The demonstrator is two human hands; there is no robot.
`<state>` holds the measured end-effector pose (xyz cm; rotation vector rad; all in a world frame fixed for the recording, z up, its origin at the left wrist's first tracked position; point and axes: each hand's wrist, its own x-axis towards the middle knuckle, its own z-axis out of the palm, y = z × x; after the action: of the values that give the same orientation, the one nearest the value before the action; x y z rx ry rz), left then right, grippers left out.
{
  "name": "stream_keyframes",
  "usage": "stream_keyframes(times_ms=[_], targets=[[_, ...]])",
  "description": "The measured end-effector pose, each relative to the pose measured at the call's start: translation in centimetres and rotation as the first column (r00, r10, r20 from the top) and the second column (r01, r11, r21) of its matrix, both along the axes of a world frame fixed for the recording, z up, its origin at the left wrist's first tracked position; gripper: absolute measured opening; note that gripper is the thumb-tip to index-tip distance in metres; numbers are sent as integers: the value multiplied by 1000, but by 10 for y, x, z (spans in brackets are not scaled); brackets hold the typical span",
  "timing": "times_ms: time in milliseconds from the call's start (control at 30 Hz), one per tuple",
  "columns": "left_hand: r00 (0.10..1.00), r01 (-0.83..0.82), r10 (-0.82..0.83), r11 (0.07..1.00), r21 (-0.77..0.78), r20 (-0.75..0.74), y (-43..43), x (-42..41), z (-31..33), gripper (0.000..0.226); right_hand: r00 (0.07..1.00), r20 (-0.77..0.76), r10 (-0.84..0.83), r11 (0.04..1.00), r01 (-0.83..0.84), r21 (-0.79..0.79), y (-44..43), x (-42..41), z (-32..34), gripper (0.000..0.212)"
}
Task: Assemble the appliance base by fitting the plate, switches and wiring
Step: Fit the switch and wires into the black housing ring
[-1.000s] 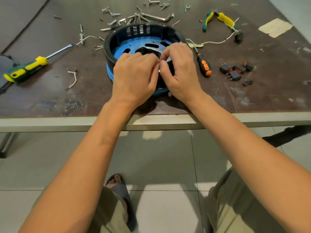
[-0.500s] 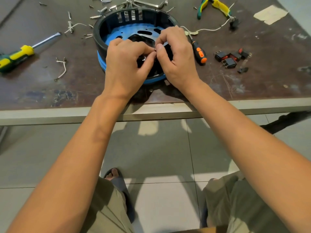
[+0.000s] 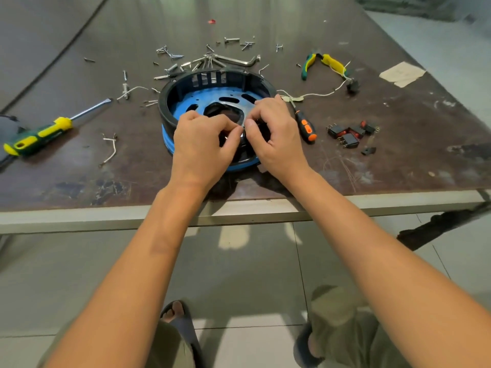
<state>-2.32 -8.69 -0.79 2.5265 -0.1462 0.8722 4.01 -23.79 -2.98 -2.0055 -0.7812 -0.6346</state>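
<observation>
Black plastic ring with a blue band at its foot: the appliance base [image 3: 166, 107]. It stands on the counter [image 3: 398, 168] close to your edge, dead ahead of you. Blue plate [image 3: 194, 98]: lies flat inside the ring, slotted, with a large opening in the middle.

Your hands: both are over the near wall of the base. Left hand [image 3: 203, 144]: fingers curled, thumb and forefinger pinching. Right hand [image 3: 276, 134]: likewise. They meet on one small part [image 3: 241, 134], dark with a metal glint, at the near rim. Your fingers cover most of it, so you cannot tell whether it is a switch or a terminal.

Governing relation: the part lies between your two hands, neither one nearer, right at the near wall. Seating it, by this reading, means pressing into that wall.

Loose switches [image 3: 348, 132]: a black and red cluster, well to the right of the base, so your right hand is the nearer. Orange-handled screwdriver [image 3: 305, 126]: just beside the right hand, long axis running away from you. White wire [image 3: 316, 94]: trails rightward from beside the base. Pliers [image 3: 324, 62]: behind it. Green-and-yellow screwdriver [image 3: 39, 134]: far left. Screws [image 3: 186, 65]: scattered behind the base.
</observation>
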Motion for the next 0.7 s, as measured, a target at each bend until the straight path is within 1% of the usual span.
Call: stream_keyframes(times_ms=[167,233,333,367,467,500,567,633,700], targets=[[1000,7,-7,1000,-13,-10,-3,-1,4,19,998,-41,52,999,-52,-3,-6,-1,2,15],[1000,0,0,1000,9,-9,-6,-1,6,18,997,-21,74,995,-75,-68,-12,0,3,15],[998,-37,42,994,99,-49,-10,2,6,26,993,-51,109,983,-115,-146,-18,3,7,14],[996,-50,60,990,132,-68,-11,3,6,29,989,-73,128,981,-137,-135,-20,3,8,14],[993,-38,56,984,175,-103,-11,4,6,35,973,-174,153,988,-157,-9,-28,6,15,18],[993,-21,39,986,163,-109,-11,3,5,37,969,-206,135,991,-136,13,-32,9,17,21],[993,0,18,989,151,-116,-10,2,4,40,969,-240,63,998,-66,-5,-42,17,21,28],[994,-5,24,985,172,-108,-10,3,3,42,971,-225,-79,993,56,-105,-53,34,23,36],[995,-7,25,983,185,-92,-10,4,2,42,931,-221,-289,935,225,-275,-66,59,25,44]])
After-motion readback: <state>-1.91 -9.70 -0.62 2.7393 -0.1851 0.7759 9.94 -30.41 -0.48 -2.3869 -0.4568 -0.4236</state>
